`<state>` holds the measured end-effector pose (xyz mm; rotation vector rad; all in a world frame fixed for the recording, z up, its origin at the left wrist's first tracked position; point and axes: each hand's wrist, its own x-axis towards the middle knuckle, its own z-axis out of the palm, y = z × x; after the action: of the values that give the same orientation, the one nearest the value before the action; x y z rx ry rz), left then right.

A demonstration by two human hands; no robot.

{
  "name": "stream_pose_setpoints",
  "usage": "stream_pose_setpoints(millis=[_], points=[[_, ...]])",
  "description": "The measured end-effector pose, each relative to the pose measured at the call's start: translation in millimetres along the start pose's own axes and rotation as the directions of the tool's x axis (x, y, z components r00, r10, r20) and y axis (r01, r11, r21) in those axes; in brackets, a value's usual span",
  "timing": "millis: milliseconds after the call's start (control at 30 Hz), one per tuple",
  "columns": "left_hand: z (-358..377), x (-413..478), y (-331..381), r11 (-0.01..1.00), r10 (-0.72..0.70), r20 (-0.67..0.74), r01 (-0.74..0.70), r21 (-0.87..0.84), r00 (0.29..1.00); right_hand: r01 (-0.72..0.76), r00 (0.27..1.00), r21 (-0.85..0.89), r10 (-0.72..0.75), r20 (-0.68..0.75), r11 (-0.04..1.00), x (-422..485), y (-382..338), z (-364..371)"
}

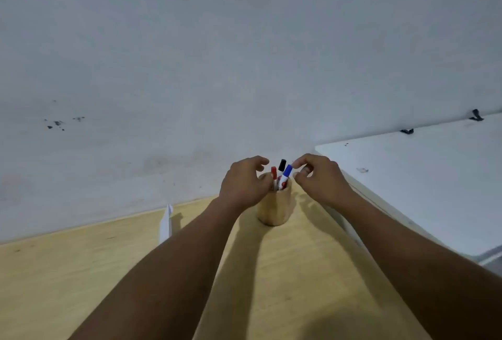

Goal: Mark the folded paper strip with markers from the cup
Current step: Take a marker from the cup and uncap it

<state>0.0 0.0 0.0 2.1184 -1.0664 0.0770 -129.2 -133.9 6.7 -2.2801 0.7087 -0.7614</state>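
Note:
A round wooden cup (274, 209) stands on the wooden table near the wall. It holds a red marker (273, 172), a black marker (282, 163) and a blue marker (287, 171), caps up. My left hand (243, 184) curls beside the cup's left side, thumb against its rim, with nothing in its fingers. My right hand (319, 178) hovers at the cup's right; its index and thumb tips reach the blue cap but do not enclose it. The folded white paper strip (166, 221) lies to the left, partly hidden behind my left forearm.
A light wooden table (54, 280) runs up to a grey-white wall (244, 68). A white board or tabletop (434, 182) sits close on the right of the cup, with two dark clips at its far edge.

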Motion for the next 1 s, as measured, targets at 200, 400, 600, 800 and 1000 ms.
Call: stream_pose_setpoints(millis=[200, 400, 600, 800, 1000], points=[[2.8, 10.0, 1.1, 0.991, -0.025, 0.048, 0.031, -0.127, 0.999, -0.037, 0.998, 0.034, 0.035, 0.053, 0.999, 4.1, 4.5, 15.5], [3.1, 14.5, 6.3, 0.98, -0.013, 0.008, 0.014, -0.198, 1.0, -0.046, 0.996, 0.01, 0.045, 0.076, 0.999, 2.4, 3.2, 20.0], [-23.1, 15.6, 20.8, 0.913, -0.094, -0.133, 0.032, -0.407, 0.987, -0.137, 0.991, 0.225, 0.13, 0.046, 0.965, -3.8, -17.6, 13.5], [-72.3, 3.7, 21.8, 0.74, -0.234, -0.179, 0.055, -0.671, 0.956, -0.295, 0.955, 0.494, 0.251, 0.155, 0.818, -12.0, -58.8, 10.3], [-109.7, -33.4, 3.0, 0.51, -0.316, -0.045, 0.129, -0.851, 0.948, -0.411, 0.906, 0.747, 0.329, 0.268, 0.523, -23.9, -98.8, 28.3]])
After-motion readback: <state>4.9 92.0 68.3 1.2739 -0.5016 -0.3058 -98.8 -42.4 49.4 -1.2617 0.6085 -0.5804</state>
